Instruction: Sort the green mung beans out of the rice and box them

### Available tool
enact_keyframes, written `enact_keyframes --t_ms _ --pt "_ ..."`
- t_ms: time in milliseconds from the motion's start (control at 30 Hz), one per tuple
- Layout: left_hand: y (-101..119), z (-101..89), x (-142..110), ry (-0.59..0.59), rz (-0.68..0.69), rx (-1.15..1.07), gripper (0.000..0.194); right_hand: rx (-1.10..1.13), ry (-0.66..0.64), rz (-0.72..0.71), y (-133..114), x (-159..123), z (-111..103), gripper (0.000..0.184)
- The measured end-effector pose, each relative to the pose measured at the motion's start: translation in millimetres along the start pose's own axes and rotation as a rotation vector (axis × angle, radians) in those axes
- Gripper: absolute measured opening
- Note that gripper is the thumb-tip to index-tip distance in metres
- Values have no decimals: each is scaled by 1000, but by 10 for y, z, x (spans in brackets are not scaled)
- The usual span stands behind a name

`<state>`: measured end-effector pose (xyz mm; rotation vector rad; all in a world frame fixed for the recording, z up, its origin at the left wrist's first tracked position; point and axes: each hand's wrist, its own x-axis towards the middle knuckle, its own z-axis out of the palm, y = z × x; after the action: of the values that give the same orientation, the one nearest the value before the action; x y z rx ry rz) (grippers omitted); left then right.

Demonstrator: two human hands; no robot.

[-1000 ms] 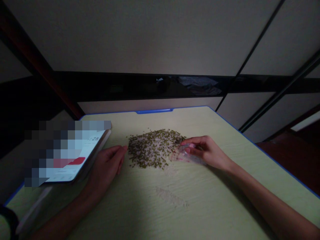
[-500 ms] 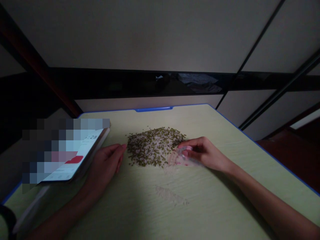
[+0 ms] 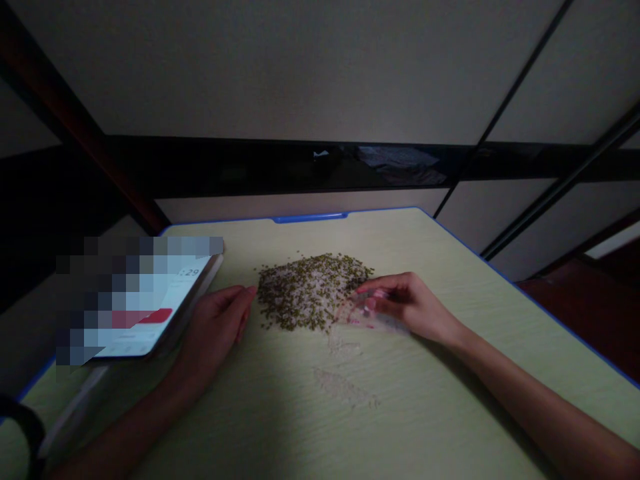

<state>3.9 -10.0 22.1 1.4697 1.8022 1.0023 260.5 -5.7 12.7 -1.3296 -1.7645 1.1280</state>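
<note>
A heap of small dark green beans mixed with pale grains [image 3: 305, 293] lies on the light wood-patterned table [image 3: 430, 413]. At its left edge rests my left hand [image 3: 220, 323], its fingers curled and thumb pressed to the index finger; whatever they may hold is hidden. To the right of the heap, my right hand [image 3: 400, 300] has thumb and fingers closed on a clear plastic bag with pink print [image 3: 367, 319]. The bag lies low against the heap's right side, and its contents are hard to make out.
A lit tablet [image 3: 145, 327] leans at the left behind my left forearm. Pale grains [image 3: 345, 387] are scattered in front of the heap. A blue handle [image 3: 310, 218] sits on the table's far edge, before a pale cabinet [image 3: 280, 73]. A black curved object [image 3: 23, 420] shows lower left.
Both hands stay almost in place, still beside the heap. The bag shifts slightly under my right fingers. The view moves a little, and the tablet's clock changes from 28 to 29.
</note>
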Motion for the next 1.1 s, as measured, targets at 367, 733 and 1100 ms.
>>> enact_keyframes --t_ms 367,733,1100 --pt "31 -7 -30 15 -24 -11 37 14 64 24 -7 10 -44 35" --pt "2 3 -15 6 -18 -9 37 -31 85 29 -53 -3 -90 37" --pt "19 15 -6 14 -13 -17 37 -68 121 40 -22 19 -112 34"
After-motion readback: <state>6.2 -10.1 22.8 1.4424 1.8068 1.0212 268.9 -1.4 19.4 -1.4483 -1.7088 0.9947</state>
